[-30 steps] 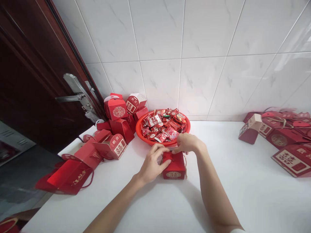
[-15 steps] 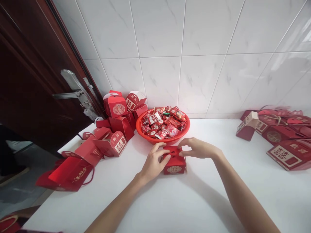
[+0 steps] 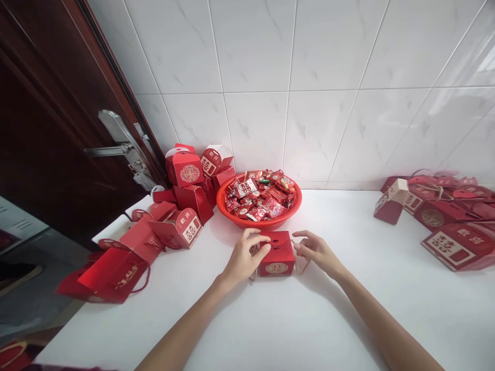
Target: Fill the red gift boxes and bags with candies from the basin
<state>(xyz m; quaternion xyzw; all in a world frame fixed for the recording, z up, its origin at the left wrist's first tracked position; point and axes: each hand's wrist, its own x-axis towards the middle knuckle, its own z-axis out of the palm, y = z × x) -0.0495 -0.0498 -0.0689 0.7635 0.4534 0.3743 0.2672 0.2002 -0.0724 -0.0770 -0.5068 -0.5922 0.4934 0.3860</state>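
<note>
A small closed red box [image 3: 277, 260] with a gold round emblem and two holes in its top stands on the white table, just in front of a red bowl [image 3: 251, 225] full of wrapped sweets. My left hand [image 3: 246, 255] is closed on the box's left top edge, thumb and fingers over the top. Off the box's right side, my right hand [image 3: 315, 250] pinches a thin cord [image 3: 303, 268] that hangs beside the box. Another bit of cord shows low on the left side, partly hidden by my left hand.
Several red gift boxes [image 3: 188, 170] are piled at the left, with a red bag [image 3: 116, 275] nearer the front. More boxes [image 3: 456, 245] lie at the right. Behind the white table [image 3: 240, 330] is a tiled wall; a dark door [image 3: 46, 118] stands at the left.
My right hand has moved right, off the box top, and its fingers have come together on the cord. My left hand stays on the box, which has barely shifted.
</note>
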